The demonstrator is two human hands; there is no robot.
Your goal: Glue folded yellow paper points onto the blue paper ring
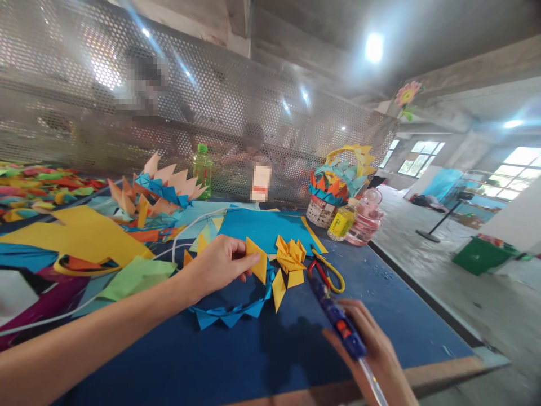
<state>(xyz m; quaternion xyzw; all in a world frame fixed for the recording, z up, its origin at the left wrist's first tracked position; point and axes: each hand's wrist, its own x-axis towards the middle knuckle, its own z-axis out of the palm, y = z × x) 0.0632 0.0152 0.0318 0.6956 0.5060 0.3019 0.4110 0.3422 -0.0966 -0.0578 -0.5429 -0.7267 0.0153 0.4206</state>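
My left hand [224, 262] is closed in a pinch on a yellow folded paper piece [256, 260], at the right rear of a ring of blue paper points [230, 317]. Whether the piece touches the ring I cannot tell. In my right hand [372, 344] is a dark blue hot glue gun [340, 324], its nozzle pointing away from me and a clear glue stick coming out of its back end. Between the hands lie a pile of yellow folded pieces [291, 254] and a few loose ones. Scissors [332, 270] with yellow and red handles lie just beyond the gun's nozzle.
Blue paper sheets [262, 228] lie behind the ring. Yellow sheets [84, 234], a pink-and-blue paper piece [160, 189] and a white cord [174, 242] are at left. A decorated paper basket [323, 206] and bottles [341, 221] stand at back right, before a perforated metal screen [274, 96].
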